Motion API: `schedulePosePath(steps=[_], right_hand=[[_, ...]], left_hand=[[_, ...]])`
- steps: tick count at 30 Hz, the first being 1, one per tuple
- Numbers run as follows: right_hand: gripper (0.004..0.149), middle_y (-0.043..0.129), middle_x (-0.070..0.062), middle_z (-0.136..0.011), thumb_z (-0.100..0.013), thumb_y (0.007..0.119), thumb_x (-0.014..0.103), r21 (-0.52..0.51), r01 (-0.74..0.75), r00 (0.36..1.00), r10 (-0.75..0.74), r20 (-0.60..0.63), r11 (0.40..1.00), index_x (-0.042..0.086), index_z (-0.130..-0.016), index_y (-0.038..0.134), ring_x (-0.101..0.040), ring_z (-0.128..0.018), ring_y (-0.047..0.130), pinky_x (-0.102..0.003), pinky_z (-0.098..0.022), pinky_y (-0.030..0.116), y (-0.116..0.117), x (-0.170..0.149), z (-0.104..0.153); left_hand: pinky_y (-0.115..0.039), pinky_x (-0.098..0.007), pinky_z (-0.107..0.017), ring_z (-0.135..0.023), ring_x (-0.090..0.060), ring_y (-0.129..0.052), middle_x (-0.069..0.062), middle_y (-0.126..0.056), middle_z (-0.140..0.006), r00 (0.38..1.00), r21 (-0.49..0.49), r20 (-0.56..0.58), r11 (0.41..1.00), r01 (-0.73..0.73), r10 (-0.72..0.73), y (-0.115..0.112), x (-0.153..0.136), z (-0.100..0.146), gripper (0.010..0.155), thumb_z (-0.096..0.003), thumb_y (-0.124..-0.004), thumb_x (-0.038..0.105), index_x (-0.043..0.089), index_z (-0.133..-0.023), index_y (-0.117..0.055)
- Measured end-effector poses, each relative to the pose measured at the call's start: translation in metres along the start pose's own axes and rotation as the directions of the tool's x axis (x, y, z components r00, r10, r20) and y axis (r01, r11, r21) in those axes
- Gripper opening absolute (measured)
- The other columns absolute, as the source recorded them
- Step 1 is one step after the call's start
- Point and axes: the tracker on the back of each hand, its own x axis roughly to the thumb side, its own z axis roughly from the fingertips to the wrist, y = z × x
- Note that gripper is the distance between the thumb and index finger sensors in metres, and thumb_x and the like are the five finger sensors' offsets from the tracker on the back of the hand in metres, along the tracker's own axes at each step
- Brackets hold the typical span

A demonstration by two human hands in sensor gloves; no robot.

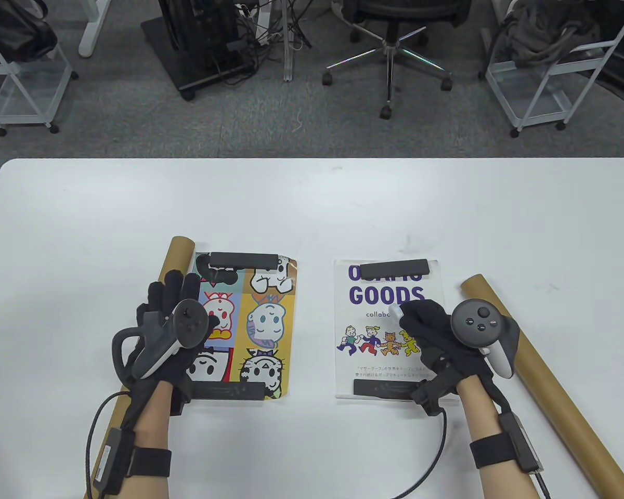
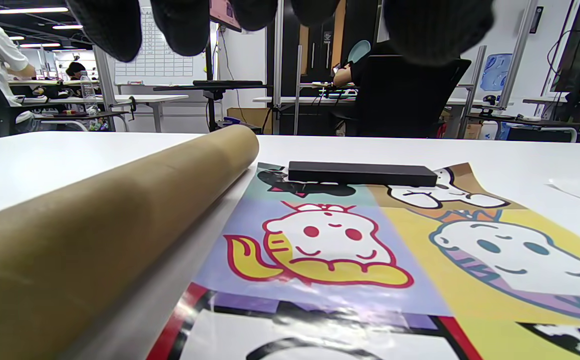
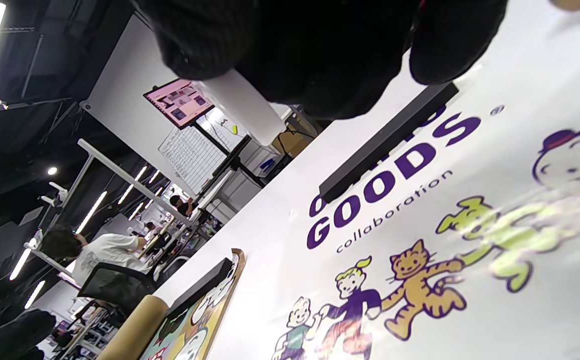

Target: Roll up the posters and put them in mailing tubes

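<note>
A colourful cartoon poster (image 1: 262, 332) and a white "GOODS" poster (image 1: 385, 317) lie flat side by side. Each is pinned by black bar weights at its top (image 1: 244, 260) (image 1: 398, 267) and bottom (image 1: 229, 390) (image 1: 382, 387). One brown tube (image 1: 179, 254) lies along the cartoon poster's left edge, another (image 1: 546, 379) to the right of the white poster. My left hand (image 1: 179, 286) is spread, fingers straight, over the cartoon poster's left edge and the tube. My right hand (image 1: 403, 314) is curled over the white poster around a small white object (image 1: 395, 311).
The white table (image 1: 312, 208) is bare behind the posters up to its far edge. Beyond it stand an office chair (image 1: 390, 57) and wire carts on the floor. Glove cables (image 1: 437, 457) trail near the table's front edge.
</note>
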Motion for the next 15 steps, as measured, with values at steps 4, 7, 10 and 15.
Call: schedulePosePath(steps=[4,7,10,15], right_hand=[[0.039,0.078,-0.017,-0.090,-0.051,0.070,0.026,-0.035,-0.103,0.993,0.101,-0.060,0.994,0.013,-0.088,0.073,-0.041,-0.072,0.085,-0.071,-0.065,0.060,-0.013,-0.001,0.008],[0.039,0.079,-0.017,-0.090,-0.052,0.071,0.026,-0.055,-0.227,0.969,0.220,-0.114,0.972,0.013,-0.088,0.074,-0.041,-0.072,0.085,-0.071,-0.065,0.060,-0.022,-0.004,0.013],[0.039,0.080,-0.017,-0.088,-0.052,0.071,0.027,-0.083,-0.414,0.892,0.386,-0.236,0.907,0.013,-0.088,0.074,-0.041,-0.071,0.086,-0.069,-0.065,0.062,-0.027,-0.008,0.019],[0.038,0.081,-0.016,-0.087,-0.052,0.073,0.028,0.019,-0.646,0.727,0.623,-0.287,0.763,0.014,-0.087,0.075,-0.040,-0.070,0.087,-0.068,-0.066,0.063,-0.017,-0.013,0.021]], left_hand=[[-0.048,-0.065,-0.085,-0.120,-0.046,-0.041,-0.008,-0.023,-0.132,1.000,-0.006,0.004,1.000,-0.008,0.008,-0.001,0.001,0.000,0.081,-0.0550,-0.061,0.058,0.029,-0.122,-0.025],[-0.048,-0.065,-0.085,-0.121,-0.046,-0.041,-0.007,-0.023,-0.132,1.000,-0.015,0.008,1.000,-0.015,0.015,-0.002,0.002,0.000,0.081,-0.0550,-0.061,0.058,0.030,-0.122,-0.026],[-0.049,-0.065,-0.085,-0.121,-0.046,-0.041,-0.008,-0.023,-0.132,1.000,-0.026,0.007,1.000,-0.012,0.012,-0.002,0.001,0.000,0.080,-0.0550,-0.061,0.058,0.030,-0.122,-0.026],[-0.049,-0.065,-0.085,-0.121,-0.046,-0.040,-0.008,-0.023,-0.132,0.999,-0.039,-0.004,0.999,-0.032,0.032,-0.004,-0.003,-0.001,0.080,-0.0550,-0.061,0.059,0.030,-0.122,-0.026]])
